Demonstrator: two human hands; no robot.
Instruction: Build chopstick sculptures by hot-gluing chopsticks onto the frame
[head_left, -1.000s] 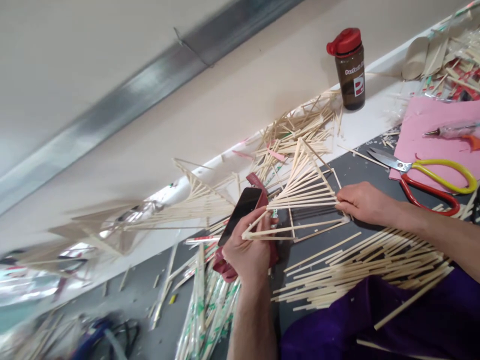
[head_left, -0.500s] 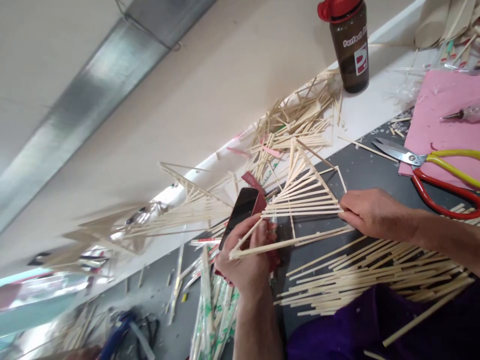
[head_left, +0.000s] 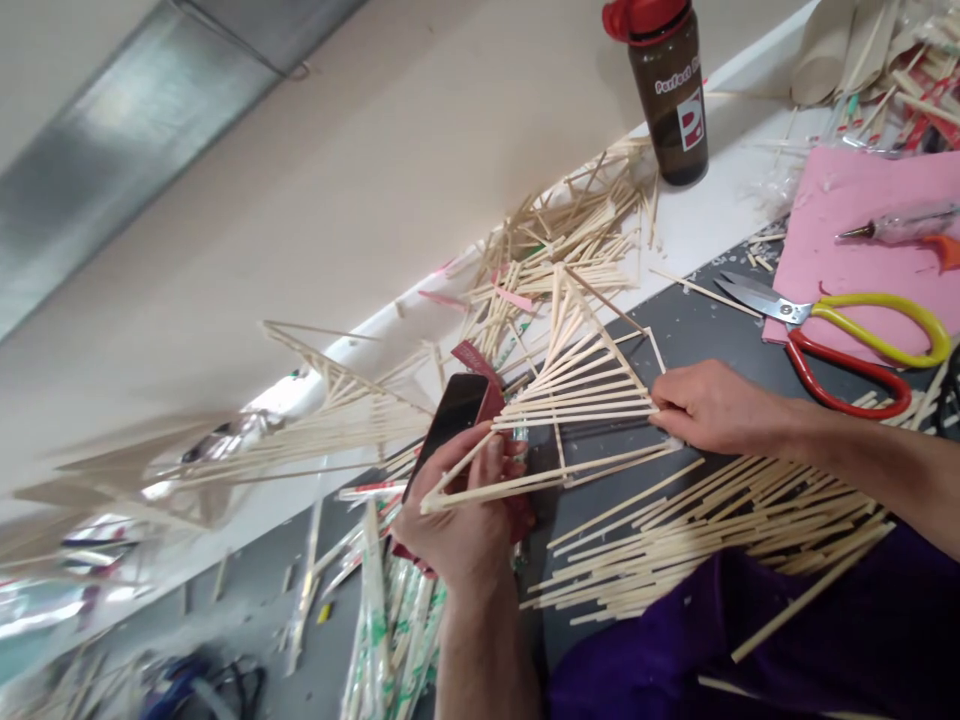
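Between my hands is a model frame of thin wooden sticks [head_left: 577, 385], with a fan of sticks laid side by side across one face. My left hand [head_left: 465, 510] is closed around its left corner, fingers partly hidden behind the sticks. At the right ends of the fanned sticks, my right hand [head_left: 701, 408] pinches the edge with thumb and fingers. A dark phone [head_left: 454, 405] with a red cover lies behind my left hand. Many loose wooden sticks [head_left: 705, 540] are spread on the grey table below the frame.
Scissors [head_left: 787, 310] with yellow and red handles rest partly on pink paper [head_left: 832, 220], near a metal-tipped glue gun nozzle or similar pointed tool [head_left: 870, 230]. A dark bottle [head_left: 675, 110] stands by the wall. Stick piles [head_left: 577, 235] and wrapped chopsticks [head_left: 397, 620] lie around.
The view has shifted slightly to the right, so everything sits further left. Both hands keep the same hold on the stick frame.
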